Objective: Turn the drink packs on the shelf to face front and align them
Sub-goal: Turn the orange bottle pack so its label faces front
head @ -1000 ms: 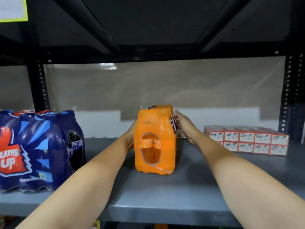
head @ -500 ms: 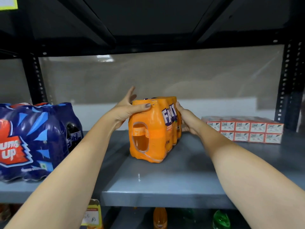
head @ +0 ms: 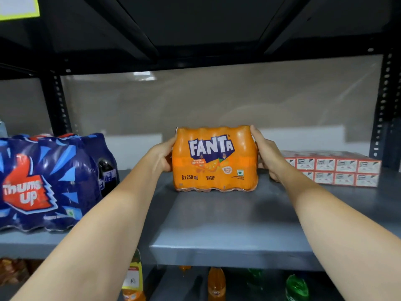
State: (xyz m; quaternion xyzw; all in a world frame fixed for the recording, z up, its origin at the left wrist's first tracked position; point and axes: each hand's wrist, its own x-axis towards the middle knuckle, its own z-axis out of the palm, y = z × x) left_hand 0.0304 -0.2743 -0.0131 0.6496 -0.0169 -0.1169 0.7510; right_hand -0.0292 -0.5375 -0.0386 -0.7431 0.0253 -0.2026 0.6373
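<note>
- Now the orange Fanta pack point(head: 214, 158) sits in the middle of the gray shelf point(head: 217, 224), label facing front.
- The left hand point(head: 161, 156) presses its 9 o'clock end and the right hand point(head: 268, 153) its 3 o'clock end, squeezing the pack between them.
- It looks heavy, with slippery, soft wrap, so the ends are good to hold.
- The blue Thums Up pack point(head: 50, 181) sits at 9 o'clock.

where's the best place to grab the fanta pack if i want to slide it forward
Take the Fanta pack by its two short ends, one hand from each side, as the left hand and right hand do. The logo face is broad, and the ends narrow enough to clamp.
</note>
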